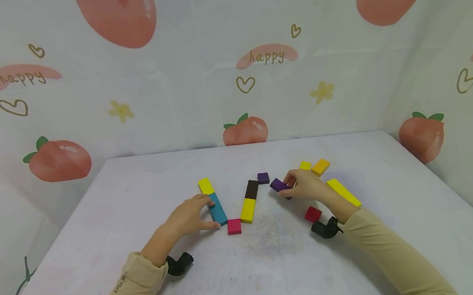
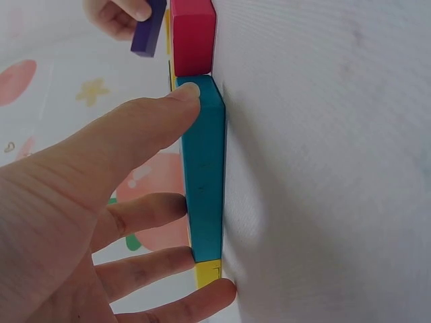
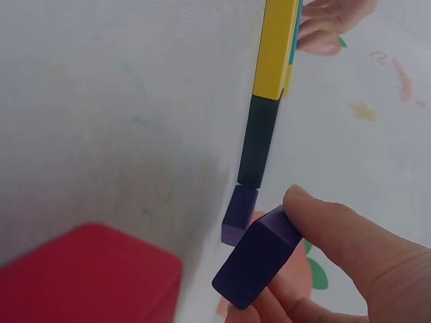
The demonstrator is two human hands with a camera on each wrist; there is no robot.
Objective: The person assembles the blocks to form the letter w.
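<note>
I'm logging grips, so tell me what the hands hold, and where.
The right hand pinches a purple block by opposite sides; the left hand just touches the blue block.

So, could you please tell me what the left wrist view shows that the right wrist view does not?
Only left wrist: the pink block at one end of the blue block. Only right wrist: the red block and the lying purple block. Both: the blue block (barely visible in right wrist), the left hand and the right hand pinching the held purple block.
</note>
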